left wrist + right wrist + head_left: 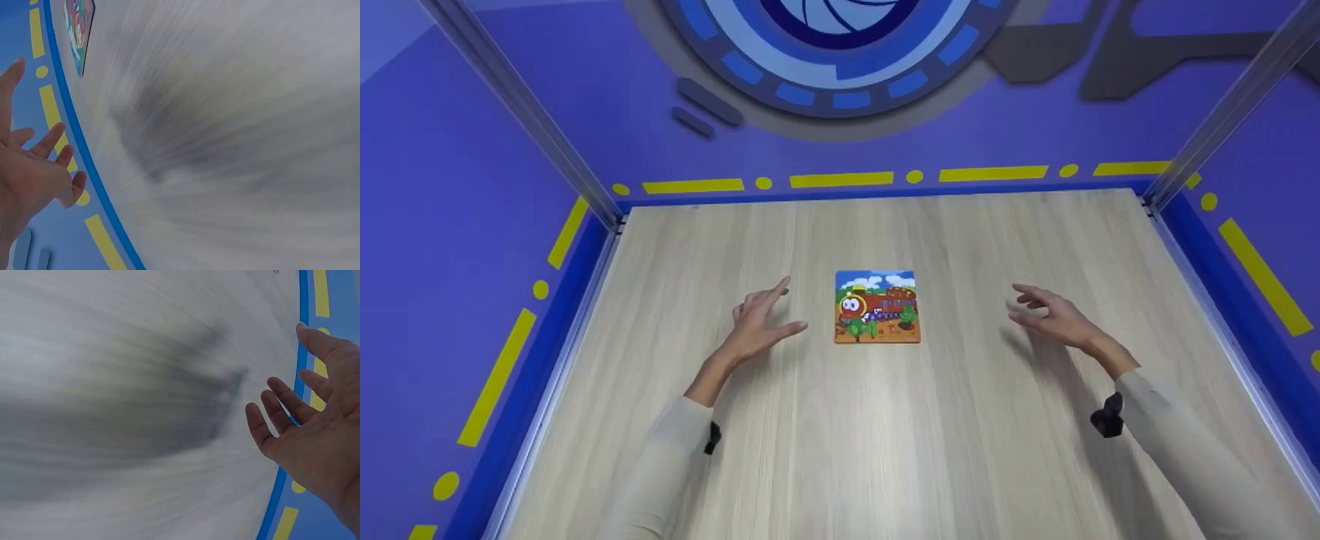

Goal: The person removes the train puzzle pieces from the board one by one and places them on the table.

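A square picture puzzle [877, 307] with a red cartoon train, green bushes and a blue sky lies flat on the table. Left of it hovers my left hand [757, 322], thumb and forefinger spread, touching nothing. My right hand [1051, 316] is held over the table farther off on the right side, fingers loosely extended and nothing in them. In the left wrist view, part of the puzzle [79, 31] shows at the top edge, beyond the spread fingers of the left hand [34, 163]. The right wrist view shows the right hand [320, 410] with its fingers apart.
The pale wood-grain table [855, 450] is bounded by a blue back wall [585, 97] with yellow dashes and a round printed design. Side walls rise at left and right, with metal posts [1230, 105] in the corners. A black strap piece [1108, 417] sits at the right wrist.
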Available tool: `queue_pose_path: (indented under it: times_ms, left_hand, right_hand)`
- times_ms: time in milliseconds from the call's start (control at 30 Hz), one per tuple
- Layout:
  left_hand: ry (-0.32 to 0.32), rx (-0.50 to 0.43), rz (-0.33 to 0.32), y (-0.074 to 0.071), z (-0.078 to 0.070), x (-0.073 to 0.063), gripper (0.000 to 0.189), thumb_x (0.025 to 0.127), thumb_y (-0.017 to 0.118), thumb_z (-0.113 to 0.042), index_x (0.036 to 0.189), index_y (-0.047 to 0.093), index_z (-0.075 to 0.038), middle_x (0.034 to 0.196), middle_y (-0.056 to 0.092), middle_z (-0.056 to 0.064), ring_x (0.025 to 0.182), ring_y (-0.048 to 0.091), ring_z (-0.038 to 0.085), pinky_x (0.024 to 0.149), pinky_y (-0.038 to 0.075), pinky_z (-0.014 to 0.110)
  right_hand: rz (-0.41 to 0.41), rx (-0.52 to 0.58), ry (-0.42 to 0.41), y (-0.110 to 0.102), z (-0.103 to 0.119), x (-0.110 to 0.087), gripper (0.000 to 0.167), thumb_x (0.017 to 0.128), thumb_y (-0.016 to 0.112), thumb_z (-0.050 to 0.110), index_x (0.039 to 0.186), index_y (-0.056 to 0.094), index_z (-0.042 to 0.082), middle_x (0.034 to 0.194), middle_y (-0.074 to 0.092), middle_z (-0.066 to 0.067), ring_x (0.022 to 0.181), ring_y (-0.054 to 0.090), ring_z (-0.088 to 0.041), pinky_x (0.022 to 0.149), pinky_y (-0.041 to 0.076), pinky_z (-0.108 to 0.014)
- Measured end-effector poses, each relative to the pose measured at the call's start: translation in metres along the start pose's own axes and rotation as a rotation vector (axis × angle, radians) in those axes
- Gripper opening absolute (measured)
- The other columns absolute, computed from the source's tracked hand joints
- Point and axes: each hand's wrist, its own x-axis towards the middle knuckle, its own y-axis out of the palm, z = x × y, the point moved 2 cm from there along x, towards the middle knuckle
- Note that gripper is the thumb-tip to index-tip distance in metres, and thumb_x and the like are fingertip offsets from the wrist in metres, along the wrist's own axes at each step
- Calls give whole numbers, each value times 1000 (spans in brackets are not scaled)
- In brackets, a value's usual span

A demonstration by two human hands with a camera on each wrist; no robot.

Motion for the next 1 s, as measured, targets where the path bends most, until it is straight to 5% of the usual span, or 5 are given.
queue_pose_path:
  times_ms: [267, 567, 1000]
  left_hand:
    - [-12, -5, -15, 26, 7, -2, 76, 91, 75, -37, 156, 42, -14, 153, 49, 16, 144, 35, 37, 114, 16, 61]
    - [-21, 6, -32, 50, 0, 11, 65, 94, 71, -35, 151, 50, -11, 153, 49, 19, 145, 33, 40, 114, 17, 64]
    - [-4, 50, -64, 86, -16, 30, 65, 93, 71, -36, 149, 52, -10, 149, 52, 19, 138, 38, 39, 112, 20, 66]
  right_hand:
    - [7, 31, -69, 35, 13, 13, 55, 102, 62, 17, 147, 46, -9, 129, 63, -30, 118, 60, -43, 93, 50, -39]
    - [7, 29, -85, 77, 29, 40, 49, 100, 63, 13, 143, 51, -8, 124, 66, -28, 115, 63, -43, 100, 48, -57]
    - [2, -6, -65, 119, 64, 67, 51, 95, 66, 4, 142, 51, -11, 114, 62, -26, 97, 59, -29, 83, 48, -38]
